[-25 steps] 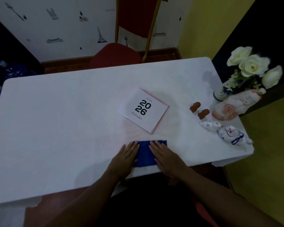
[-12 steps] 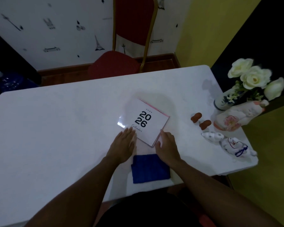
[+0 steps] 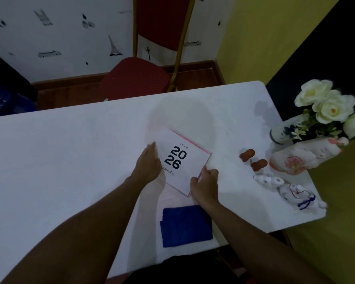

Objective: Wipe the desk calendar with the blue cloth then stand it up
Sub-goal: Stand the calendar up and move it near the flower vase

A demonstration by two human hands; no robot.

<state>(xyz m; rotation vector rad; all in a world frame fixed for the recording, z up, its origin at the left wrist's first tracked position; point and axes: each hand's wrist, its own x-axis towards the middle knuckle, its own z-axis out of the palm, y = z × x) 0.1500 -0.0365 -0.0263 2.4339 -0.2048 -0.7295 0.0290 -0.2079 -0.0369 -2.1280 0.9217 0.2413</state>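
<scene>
From the head view, the job looks to be at its closing step, or else barely begun: the blue cloth (image 3: 186,226) lies folded and let go on the white table (image 3: 70,160), just behind the right hand's wrist and nearer the person, and neither hand touches it. Whether the wiping is done cannot be read from the cover; judging by how both hands frame the calendar, I take standing it up as the step in hand, and that is not yet done. The desk calendar (image 3: 182,160) lies flat, cover up, between the two hands, turned at an angle. It is white with bold dark "2026" and a script word beneath, and a pink binding runs along its far edge. The left hand (image 3: 149,162) is open, fingers straight and together, its edge pressed against the calendar's left side. The right hand (image 3: 205,184) is curled, fingertips pinching the calendar's near right corner, where the pink backing shows. Well off beyond the right hand stand two small brown pieces (image 3: 253,159), ceramic figurines (image 3: 283,185) and a vase of white flowers (image 3: 324,107), clear of the work.
</scene>
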